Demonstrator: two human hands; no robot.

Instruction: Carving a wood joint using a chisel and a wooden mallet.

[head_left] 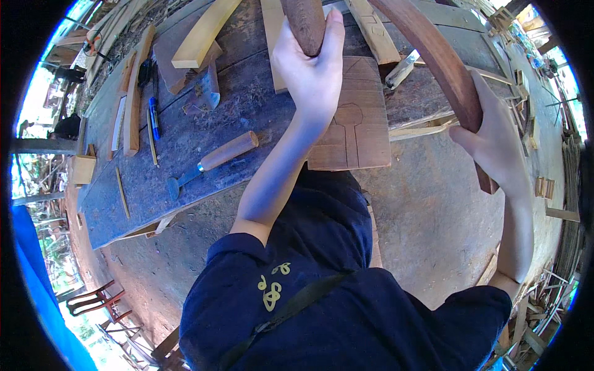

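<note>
My left hand (309, 80) is closed round the rounded end of a brown wooden bar (305, 28), held above the bench. Over to the right, my right hand (498, 139) grips the lower end of a long curved wooden piece (430, 52). Both pieces run out past the upper edge, so I cannot tell whether they join. Below my left wrist lies a flat brown board (368, 145) with a pencilled outline on it. Nearest to my left forearm is a chisel-like tool (229, 150) with a wooden handle and a metal blade.
The dark plank workbench (247, 111) carries a blue pen (154, 117), a pale curved wooden piece (207, 34), long wooden strips (132, 117) and a pale block (401, 69). A dark red chair (99, 301) stands at the lower left. Scrap wood lies along the right side.
</note>
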